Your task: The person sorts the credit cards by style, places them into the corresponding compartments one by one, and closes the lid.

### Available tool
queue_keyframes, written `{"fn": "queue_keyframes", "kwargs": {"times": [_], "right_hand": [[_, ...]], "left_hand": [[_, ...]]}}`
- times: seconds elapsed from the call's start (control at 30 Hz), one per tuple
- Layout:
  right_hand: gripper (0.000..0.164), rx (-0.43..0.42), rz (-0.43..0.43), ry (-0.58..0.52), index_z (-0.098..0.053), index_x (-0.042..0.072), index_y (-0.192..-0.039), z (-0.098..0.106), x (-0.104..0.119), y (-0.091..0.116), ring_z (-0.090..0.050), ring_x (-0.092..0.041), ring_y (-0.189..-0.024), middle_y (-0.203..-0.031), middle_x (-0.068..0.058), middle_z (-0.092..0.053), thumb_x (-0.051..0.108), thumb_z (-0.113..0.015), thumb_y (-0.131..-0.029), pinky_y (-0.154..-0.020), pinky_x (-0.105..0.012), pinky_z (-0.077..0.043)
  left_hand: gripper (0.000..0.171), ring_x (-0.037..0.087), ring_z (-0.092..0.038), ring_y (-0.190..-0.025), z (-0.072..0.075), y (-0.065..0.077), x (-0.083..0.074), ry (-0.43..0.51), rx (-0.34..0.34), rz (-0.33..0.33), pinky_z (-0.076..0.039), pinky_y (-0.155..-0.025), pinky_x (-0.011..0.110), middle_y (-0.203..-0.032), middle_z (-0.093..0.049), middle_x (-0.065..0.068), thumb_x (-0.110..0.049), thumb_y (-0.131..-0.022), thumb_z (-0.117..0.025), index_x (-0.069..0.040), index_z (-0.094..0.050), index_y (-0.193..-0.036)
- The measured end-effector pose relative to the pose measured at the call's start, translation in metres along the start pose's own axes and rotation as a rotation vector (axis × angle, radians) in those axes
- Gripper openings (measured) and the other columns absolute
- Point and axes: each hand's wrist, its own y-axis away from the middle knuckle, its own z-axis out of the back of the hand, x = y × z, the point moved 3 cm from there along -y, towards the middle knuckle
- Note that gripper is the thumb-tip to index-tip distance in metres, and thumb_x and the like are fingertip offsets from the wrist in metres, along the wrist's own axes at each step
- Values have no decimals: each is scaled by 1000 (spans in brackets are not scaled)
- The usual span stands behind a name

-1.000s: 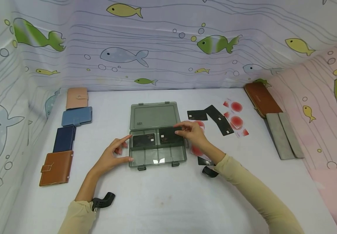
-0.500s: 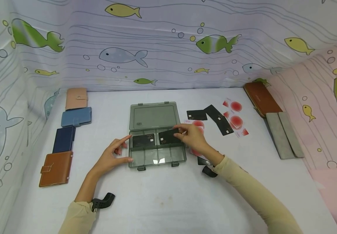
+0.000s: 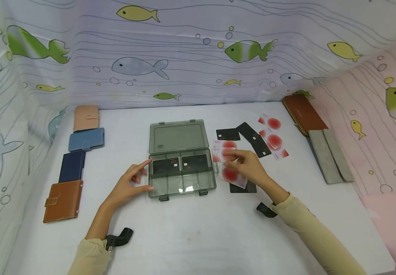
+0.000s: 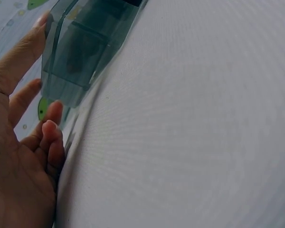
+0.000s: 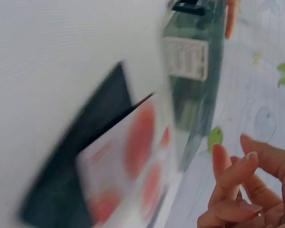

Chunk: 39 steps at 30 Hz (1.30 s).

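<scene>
A translucent grey-green compartment box (image 3: 175, 183) lies in the middle of the table with its lid (image 3: 179, 137) folded back. Two black VIP cards sit side by side in its rear row, the left card (image 3: 163, 166) and the right card (image 3: 192, 163). My left hand (image 3: 124, 187) touches the box's left side with extended index finger and thumb. My right hand (image 3: 251, 168) hovers over red-and-white cards (image 3: 230, 174) just right of the box, its fingers loosely bent. In the right wrist view nothing shows between those fingers. A black card (image 3: 242, 188) lies partly under the red-and-white ones.
More black cards (image 3: 254, 139) and red-and-white cards (image 3: 274, 141) lie farther right. A brown wallet (image 3: 304, 114) and a grey wallet (image 3: 328, 156) rest at the right edge. At the left stand pink, blue, navy and brown card holders (image 3: 63, 200). Printed cloth surrounds the table.
My right hand has let go of the right-hand black card, now lying in the box, and moved right over the red-and-white cards. My left hand stays at the box. The head view has shifted slightly.
</scene>
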Motion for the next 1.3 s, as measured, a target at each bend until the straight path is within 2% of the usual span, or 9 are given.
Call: {"fn": "queue_keyframes", "kwargs": {"times": [0.1, 0.23, 0.33, 0.53, 0.8, 0.97, 1.1, 1.3], "right_hand": [[30, 26, -34, -32, -72, 1, -116, 13, -21, 13, -52, -18, -57, -89, -11, -70, 9, -74, -88, -51, -27, -44], [32, 59, -87, -63, -71, 4, -118, 27, -48, 31, -57, -20, -62, -89, -10, -69, 14, -74, -88, -58, -29, -51], [33, 70, -109, -59, -71, 7, -118, 36, -64, 42, -57, -18, -64, -89, -8, -69, 18, -77, -87, -60, -27, -50], [37, 64, -91, -17, -71, 7, -117, 44, -83, 58, -51, -11, -62, -84, -6, -66, 20, -81, -83, -60, -23, -42], [43, 37, -31, 84, -70, 6, -115, 36, -88, 66, -47, -10, -66, -84, -4, -58, 17, -87, -76, -59, -22, -39], [44, 16, -2, 181, -69, 6, -111, 32, -81, 66, -46, -12, -68, -83, -3, -55, 15, -89, -73, -60, -23, -39], [46, 15, 2, 219, -65, 4, -109, 31, -79, 67, -46, -14, -71, -86, -6, -53, 14, -90, -71, -61, -23, -39], [48, 21, -26, 217, -57, 2, -104, 30, -78, 70, -45, -15, -72, -83, -7, -49, 12, -89, -71, -62, -24, -39]], "left_hand": [[80, 28, -31, -79, 0, 0, 0, 1, -1, 6, -30, -71, 33, -105, -46, 20, 1, -78, -81, -2, -44, -149], [80, 28, -31, -79, -1, 0, 0, -3, 0, 10, -30, -71, 33, -105, -46, 20, 1, -78, -81, -2, -43, -149], [80, 28, -31, -79, -1, 0, 0, -3, 2, 12, -30, -71, 33, -105, -46, 20, 1, -79, -80, -2, -43, -149], [80, 28, -31, -79, -1, 0, -1, -2, -2, 9, -29, -71, 33, -104, -46, 19, 2, -78, -80, -1, -43, -149], [80, 26, -31, -79, -2, -1, -1, -13, -2, 16, -29, -72, 33, -103, -44, 20, 2, -78, -80, 0, -42, -149], [83, 26, -30, -79, -3, -1, 17, -22, -14, 10, -28, -71, 31, -105, -44, 20, 4, -77, -80, 0, -41, -149], [86, 22, -30, -79, -3, -2, 31, -32, -17, 4, -28, -71, 30, -107, -44, 16, 3, -77, -81, -6, -41, -151], [85, 16, -31, -79, -3, -2, 38, -10, -3, 21, -29, -71, 28, -107, -43, 9, -5, -79, -83, -18, -42, -153]]}}
